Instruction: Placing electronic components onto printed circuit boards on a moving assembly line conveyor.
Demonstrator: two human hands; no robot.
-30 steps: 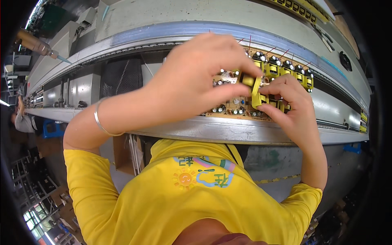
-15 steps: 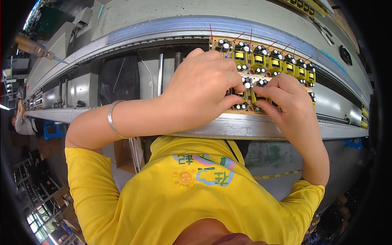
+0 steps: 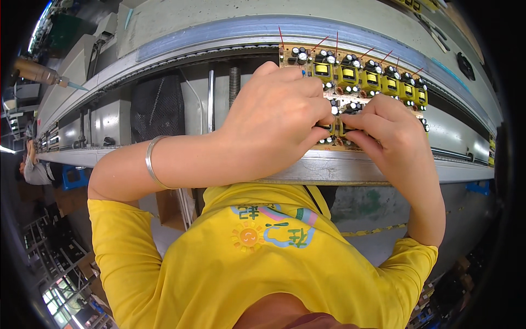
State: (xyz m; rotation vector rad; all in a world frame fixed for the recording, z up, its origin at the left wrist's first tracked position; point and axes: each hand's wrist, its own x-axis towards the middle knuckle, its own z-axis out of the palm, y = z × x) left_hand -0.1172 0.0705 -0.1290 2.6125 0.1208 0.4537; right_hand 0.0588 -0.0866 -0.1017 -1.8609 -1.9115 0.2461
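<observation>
A tan circuit board panel [image 3: 335,147] lies across the rails in front of me, crowded with yellow transformers, black-and-white capacitors and upright red wires. Over its near-left part is my left hand [image 3: 285,112], thumb and index finger closed about a yellow transformer [image 3: 326,129] that they mostly hide. Just right of it, my right hand [image 3: 392,129] pinches the neighbouring yellow transformer [image 3: 343,128] between thumb and bent index finger. The fingertips of both hands are close together. Along the far row, yellow transformers [image 3: 347,75] stand uncovered.
A metal rail [image 3: 307,169] runs along the near edge, with a conveyor rail [image 3: 219,39] on the far side. Left are a black mesh bag [image 3: 158,107] and an amber syringe [image 3: 41,71] with a blue tip. Tweezers [image 3: 435,35] lie far right. Another person [image 3: 37,167] is far left.
My view has shifted slightly. Both hands stay at the near row with their fingers closed, and only small finger movements show.
</observation>
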